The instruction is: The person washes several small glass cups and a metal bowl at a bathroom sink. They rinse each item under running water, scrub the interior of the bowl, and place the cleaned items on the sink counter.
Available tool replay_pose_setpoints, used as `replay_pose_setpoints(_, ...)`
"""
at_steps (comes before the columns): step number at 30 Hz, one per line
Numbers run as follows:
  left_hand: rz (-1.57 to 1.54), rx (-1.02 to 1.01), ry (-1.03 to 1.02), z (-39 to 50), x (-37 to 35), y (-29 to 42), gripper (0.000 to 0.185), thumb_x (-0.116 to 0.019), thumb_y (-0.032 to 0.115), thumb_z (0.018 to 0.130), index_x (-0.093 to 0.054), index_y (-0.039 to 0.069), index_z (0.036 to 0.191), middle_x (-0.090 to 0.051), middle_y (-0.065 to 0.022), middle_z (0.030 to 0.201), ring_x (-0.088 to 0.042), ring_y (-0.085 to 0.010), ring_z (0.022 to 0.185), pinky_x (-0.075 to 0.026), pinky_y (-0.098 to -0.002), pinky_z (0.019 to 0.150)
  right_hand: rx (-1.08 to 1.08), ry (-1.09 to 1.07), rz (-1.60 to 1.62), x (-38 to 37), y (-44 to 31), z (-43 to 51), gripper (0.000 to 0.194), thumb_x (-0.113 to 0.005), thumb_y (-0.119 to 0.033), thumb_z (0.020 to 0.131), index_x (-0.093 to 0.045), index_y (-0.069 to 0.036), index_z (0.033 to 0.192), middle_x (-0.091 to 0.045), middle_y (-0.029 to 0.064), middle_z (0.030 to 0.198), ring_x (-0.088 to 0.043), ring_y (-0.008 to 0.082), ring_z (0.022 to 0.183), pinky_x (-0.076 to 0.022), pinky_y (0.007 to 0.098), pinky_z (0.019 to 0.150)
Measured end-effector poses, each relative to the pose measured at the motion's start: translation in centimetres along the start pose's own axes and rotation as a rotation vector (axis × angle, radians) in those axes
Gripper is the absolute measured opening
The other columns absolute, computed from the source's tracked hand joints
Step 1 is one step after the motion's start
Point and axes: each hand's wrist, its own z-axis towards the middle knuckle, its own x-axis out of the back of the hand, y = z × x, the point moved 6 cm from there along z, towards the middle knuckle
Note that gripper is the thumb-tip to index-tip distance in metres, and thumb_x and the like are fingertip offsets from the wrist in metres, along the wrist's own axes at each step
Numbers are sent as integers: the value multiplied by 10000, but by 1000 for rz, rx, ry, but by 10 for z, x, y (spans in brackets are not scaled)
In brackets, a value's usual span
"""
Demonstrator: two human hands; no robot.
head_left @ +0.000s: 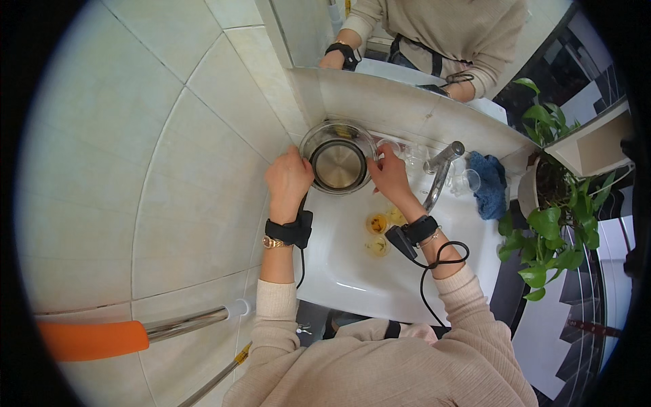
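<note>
A round clear glass pot [339,165] with a dark ring near its base is at the sink's back left corner. My left hand [290,175] grips its left side, with the fingertips partly hidden. On the opposite side, my right hand [389,170] has its thumb and fingers at the rim. In the white sink [356,295] stand small clear cups: one with orange-yellow liquid and dark bits [378,223], one paler with bits [378,246], and a yellow one [396,215] partly behind my right wrist.
A chrome faucet [440,173] rises right of my right hand. Clear cups [465,182] and a blue cloth [488,185] lie on the sink's right ledge. Beyond is a potted leafy plant [546,219]. Tiled wall closes the left; a mirror [432,40] hangs behind.
</note>
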Motion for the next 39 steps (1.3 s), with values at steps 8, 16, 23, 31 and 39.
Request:
replay_pose_setpoints(8, -32, 101, -11, -2, 13, 1, 268, -628, 252, 918, -598, 36, 1074, -679, -185, 944, -668, -391, 893, -533, -492, 703, -85, 16, -135, 24, -35, -25, 359, -616, -220, 968, -526, 2, 1235, -674, 170, 697, -678, 395, 679, -527, 452, 640)
replay_pose_setpoints(16, -354, -241, 124, -75, 42, 84, 196, -624, 142, 913, -597, 46, 1081, -623, -152, 990, -637, -356, 921, -529, -460, 705, -101, -229, 168, 39, 24, -193, 369, -452, -48, 1019, -416, -61, 1386, -652, 127, 902, -643, 276, 650, -512, 380, 631)
replay_pose_setpoints(23, -748, -365, -536, -126, -91, 164, 179, -551, 64, 938, -649, -1, 1072, -680, -224, 977, -644, -425, 902, -517, -455, 783, 5, 142, 29, 70, 102, -137, 286, -592, -49, 939, -568, -48, 1224, -665, 140, 997, -651, 271, 860, -504, 401, 776)
replay_pose_setpoints(31, -690, -215, -859, -122, -143, 215, 337, -500, 281, 1019, -659, -11, 1074, -679, -278, 979, -634, -472, 916, -498, -497, 788, -183, 215, -230, 127, 177, -165, 625, -806, -214, 792, -547, -29, 1330, -605, 215, 1262, -570, 386, 1127, -449, 441, 1009)
replay_pose_setpoints(39, -787, -443, -677, -135, -169, 210, 327, -532, 304, 1012, -659, 3, 1036, -688, -240, 901, -648, -445, 867, -509, -468, 770, -81, 128, -320, 89, 200, -164, 816, -903, -232, 656, -522, -27, 1348, -627, 196, 1256, -527, 377, 1184, -464, 414, 1019)
